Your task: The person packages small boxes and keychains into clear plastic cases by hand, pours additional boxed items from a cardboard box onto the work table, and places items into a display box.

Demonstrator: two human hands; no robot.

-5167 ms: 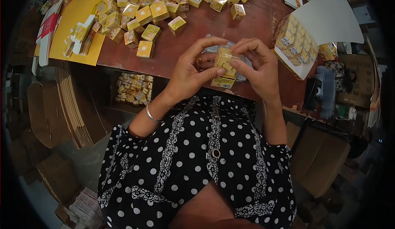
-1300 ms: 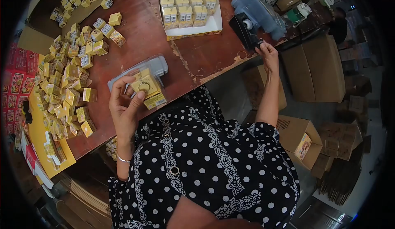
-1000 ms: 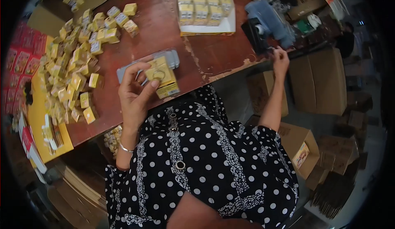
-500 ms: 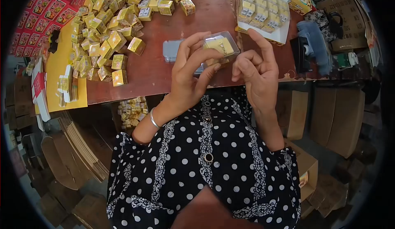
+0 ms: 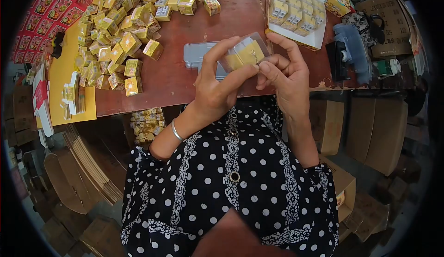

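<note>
My left hand (image 5: 216,83) has its fingers closed round a clear plastic box (image 5: 244,53) with a yellow insert and a small chain or ring pattern on it. The box is tilted above the table. My right hand (image 5: 286,72) is at the box's lower right corner, thumb and index finger pinched together against it; anything between those fingertips is too small to name. Under and behind my left hand, clear plastic packs (image 5: 195,56) lie on the red table (image 5: 175,88).
Many small yellow boxes (image 5: 131,43) are heaped at the left. An open display carton (image 5: 296,14) with rows of boxes stands at the back right. A black tape dispenser (image 5: 337,63) is beside blue plastic (image 5: 354,49). Cardboard cartons (image 5: 377,130) stand below the table edge.
My right hand has come back from the tape dispenser to the plastic box. Since half a second ago the box has tilted, and the right fingertips have met its corner.
</note>
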